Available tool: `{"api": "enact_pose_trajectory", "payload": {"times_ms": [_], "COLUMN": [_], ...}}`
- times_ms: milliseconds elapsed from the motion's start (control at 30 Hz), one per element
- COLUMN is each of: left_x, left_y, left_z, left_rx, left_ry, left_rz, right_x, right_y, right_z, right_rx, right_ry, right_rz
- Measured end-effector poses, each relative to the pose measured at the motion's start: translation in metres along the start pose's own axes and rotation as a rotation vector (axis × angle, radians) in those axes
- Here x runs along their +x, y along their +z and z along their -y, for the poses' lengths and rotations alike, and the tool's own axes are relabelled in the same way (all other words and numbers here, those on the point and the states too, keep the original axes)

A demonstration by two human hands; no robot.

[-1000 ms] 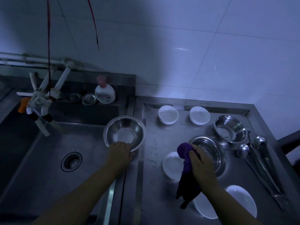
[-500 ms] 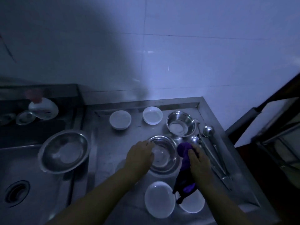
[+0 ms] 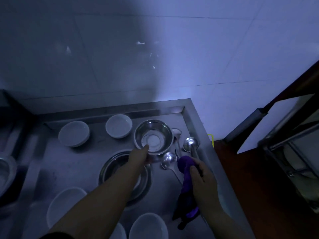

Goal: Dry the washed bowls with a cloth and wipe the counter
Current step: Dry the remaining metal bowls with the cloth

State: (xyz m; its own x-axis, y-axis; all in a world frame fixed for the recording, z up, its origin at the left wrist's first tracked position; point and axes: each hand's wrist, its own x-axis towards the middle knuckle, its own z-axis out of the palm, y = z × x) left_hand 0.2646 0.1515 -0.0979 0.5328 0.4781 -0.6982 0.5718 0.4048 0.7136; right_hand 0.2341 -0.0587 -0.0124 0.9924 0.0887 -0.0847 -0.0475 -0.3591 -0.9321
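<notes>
The small steel bowl (image 3: 153,137) stands far-right on the tabletop (image 3: 74,163), its near rim touching the left hand (image 3: 140,155)'s fingers, grip unclear, while the right hand (image 3: 201,176) nearby grips the purple cloth (image 3: 185,167).

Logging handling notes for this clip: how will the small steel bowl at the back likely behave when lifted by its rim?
The steel bowl looks thin-walled, so probably light and rigid. Its glossy inside suggests wetness, so the left hand at its near rim may slip. Upright on the counter, it seems unlikely to tip.
</notes>
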Motion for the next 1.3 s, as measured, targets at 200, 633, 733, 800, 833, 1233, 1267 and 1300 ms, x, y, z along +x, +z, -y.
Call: {"api": "enact_pose_trajectory", "payload": {"times_ms": [200, 633, 733, 800, 833, 1233, 1267, 1300], "left_x": [0.017, -0.106, -0.144, -0.169, -0.181, -0.293, -0.299, -0.305], "left_y": [0.017, -0.113, -0.173, -0.213, -0.231, -0.371, -0.377, -0.381], "left_z": [0.005, 0.018, 0.031, 0.039, 0.043, 0.084, 0.086, 0.087], "left_rx": [-0.109, -0.318, -0.248, -0.129, -0.078, 0.253, 0.284, 0.324], "left_ry": [-0.055, 0.180, 0.334, 0.445, 0.496, 0.861, 0.901, 0.939], "left_rz": [-0.032, -0.091, -0.064, -0.112, -0.147, -0.265, -0.283, -0.315], "right_x": [0.011, -0.028, -0.062, -0.088, -0.101, -0.257, -0.265, -0.272], "right_y": [-0.008, 0.032, 0.058, 0.078, 0.088, 0.153, 0.153, 0.153], "right_z": [-0.018, 0.023, 0.041, 0.052, 0.057, 0.108, 0.112, 0.114], "right_rx": [0.004, -0.016, -0.004, 0.015, 0.029, 0.070, 0.071, 0.072], "right_ry": [0.028, -0.042, -0.088, -0.107, -0.106, -0.282, -0.308, -0.329], "right_rz": [0.045, 0.170, 0.202, 0.220, 0.221, 0.163, 0.161, 0.163]}}
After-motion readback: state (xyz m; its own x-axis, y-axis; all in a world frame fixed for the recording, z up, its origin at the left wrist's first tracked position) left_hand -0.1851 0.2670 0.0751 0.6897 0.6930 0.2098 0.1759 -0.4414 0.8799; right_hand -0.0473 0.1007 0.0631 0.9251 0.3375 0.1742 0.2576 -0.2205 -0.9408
